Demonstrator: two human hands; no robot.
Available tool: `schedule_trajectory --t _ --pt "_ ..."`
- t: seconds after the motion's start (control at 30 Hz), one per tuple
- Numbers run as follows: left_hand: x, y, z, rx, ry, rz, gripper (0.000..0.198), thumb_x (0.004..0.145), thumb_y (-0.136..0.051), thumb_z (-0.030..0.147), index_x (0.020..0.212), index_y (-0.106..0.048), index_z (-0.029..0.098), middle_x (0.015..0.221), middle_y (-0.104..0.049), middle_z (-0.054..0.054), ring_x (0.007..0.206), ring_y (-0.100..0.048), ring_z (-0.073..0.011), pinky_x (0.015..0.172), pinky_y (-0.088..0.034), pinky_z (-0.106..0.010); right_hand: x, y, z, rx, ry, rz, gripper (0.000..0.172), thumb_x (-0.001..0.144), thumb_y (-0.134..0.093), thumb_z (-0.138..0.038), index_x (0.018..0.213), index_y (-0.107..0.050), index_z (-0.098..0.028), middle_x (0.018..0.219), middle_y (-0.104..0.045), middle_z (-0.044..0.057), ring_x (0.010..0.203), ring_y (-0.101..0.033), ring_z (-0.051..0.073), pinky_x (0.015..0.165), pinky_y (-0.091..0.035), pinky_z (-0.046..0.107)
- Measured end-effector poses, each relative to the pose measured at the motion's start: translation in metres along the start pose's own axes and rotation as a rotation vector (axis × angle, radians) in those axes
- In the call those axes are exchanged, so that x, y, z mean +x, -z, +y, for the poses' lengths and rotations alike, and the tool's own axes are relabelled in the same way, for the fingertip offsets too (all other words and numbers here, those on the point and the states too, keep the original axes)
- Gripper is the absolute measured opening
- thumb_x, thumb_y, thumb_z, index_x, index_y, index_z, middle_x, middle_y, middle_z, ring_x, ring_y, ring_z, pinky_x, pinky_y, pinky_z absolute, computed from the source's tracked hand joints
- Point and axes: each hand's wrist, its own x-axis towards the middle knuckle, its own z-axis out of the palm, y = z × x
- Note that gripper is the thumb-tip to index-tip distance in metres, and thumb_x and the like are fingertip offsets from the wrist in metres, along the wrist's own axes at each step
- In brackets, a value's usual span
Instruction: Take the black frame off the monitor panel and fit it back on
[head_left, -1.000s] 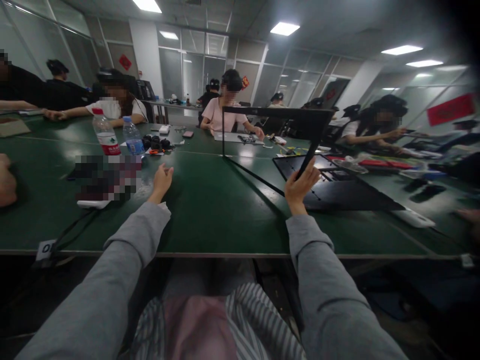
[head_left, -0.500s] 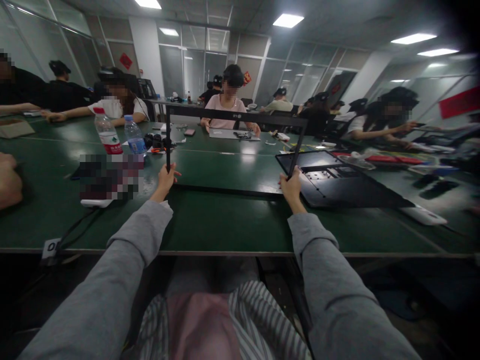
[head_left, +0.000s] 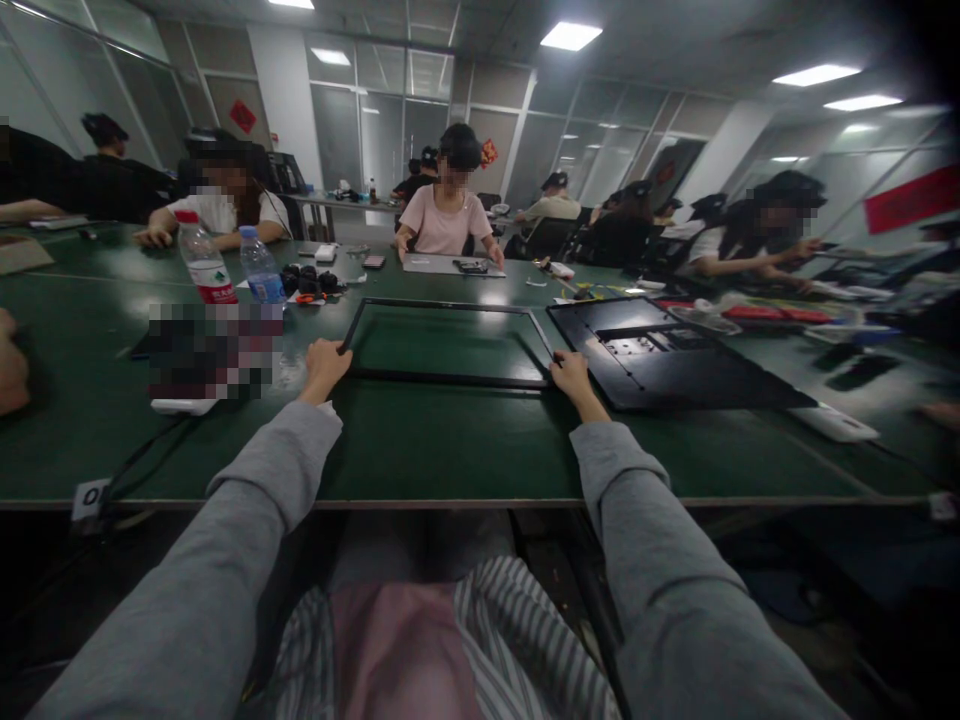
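Observation:
A thin black screen bezel, an empty rectangular frame, lies nearly flat at or just above the green table. My left hand grips its left side near the front corner. On the opposite side, the fingers of my right hand are closed on the right edge. Through the bezel's opening the green tabletop shows. Just right of my right hand lies a large black panel with cutouts and small metal parts.
Left of me stand a red-capped bottle and a blue-capped bottle. Beside them are black and orange items. A white device sits by the panel's right end. Across the table, a person handles a grey plate.
The bezel has tipped from upright to nearly flat, its far edge going down and away from me. Both hands have kept hold of its sides.

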Motion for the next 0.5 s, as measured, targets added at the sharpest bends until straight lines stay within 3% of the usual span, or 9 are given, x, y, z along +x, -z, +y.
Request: schedule_trajectory --t 0.2,0.37,0.5 --pt "-0.001 -0.003 0.0 0.051 0.008 -0.078 0.033 0.094 -0.068 0.035 0.116 -0.084 0.018 0.124 -0.075 -0.021 0.128 -0.062 -0.0416 0.113 -0.049 -0.059 0.002 0.001 0.001 0.063 -0.017 -0.031 0.048 0.069 -0.063 -0.017 0.113 -0.082 -0.016 0.102 -0.08 0.012 0.104 -0.074 0.031 0.106 -0.056 0.048" --pt "-0.005 0.002 0.011 0.044 0.037 -0.083 0.041 0.097 -0.068 0.039 0.128 -0.079 0.016 0.141 -0.065 -0.026 0.14 -0.054 -0.0473 0.116 -0.043 -0.066 0.003 0.001 0.004 0.063 -0.055 -0.032 0.052 0.073 -0.064 -0.02 0.123 -0.08 -0.012 0.108 -0.08 0.014 0.099 -0.075 0.029 0.105 -0.057 0.049" --pt "-0.014 0.007 0.028 -0.066 -0.053 -0.129 0.05 0.095 -0.072 0.049 0.137 -0.073 0.021 0.15 -0.061 -0.022 0.147 -0.049 -0.0431 0.122 -0.037 -0.063 0.002 0.002 0.005 0.111 -0.06 -0.04 0.059 0.076 -0.06 -0.02 0.132 -0.075 -0.009 0.113 -0.079 0.017 0.103 -0.075 0.029 0.105 -0.058 0.05"
